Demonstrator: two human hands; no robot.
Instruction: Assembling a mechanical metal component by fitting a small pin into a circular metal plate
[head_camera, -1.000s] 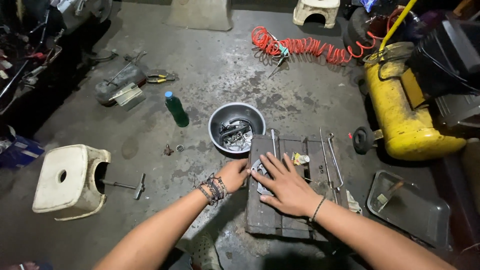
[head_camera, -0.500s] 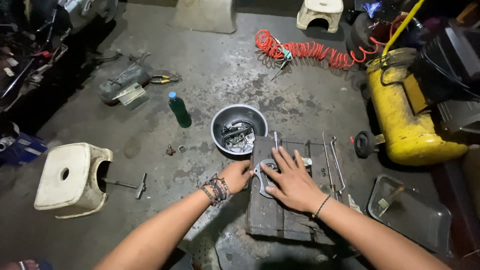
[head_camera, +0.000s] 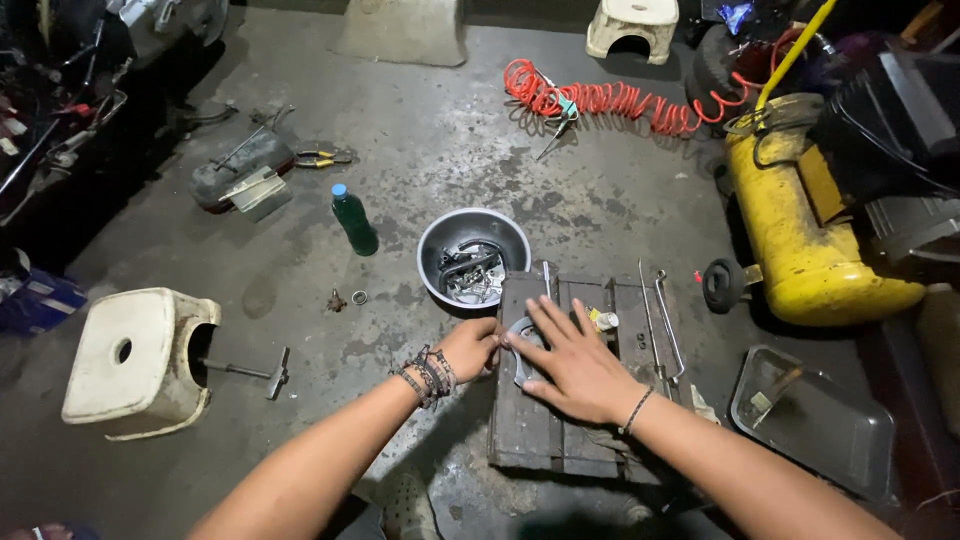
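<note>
A curved grey metal part lies on a dark wooden crate on the concrete floor. My right hand lies flat over it, fingers spread, pressing it down. At the crate's left edge my left hand, with beaded bracelets on the wrist, has its fingers curled around the part's left end. A round metal bowl holding several metal parts stands just beyond the crate.
A green bottle, a white plastic stool with a T-handle wrench, and pliers are at the left. A yellow compressor tank, red coiled hose and grey tray are at the right. Long rods rest on the crate.
My right hand has shifted slightly up and left over the metal part, and the view has drifted a little. The left hand stays at the part's left end.
</note>
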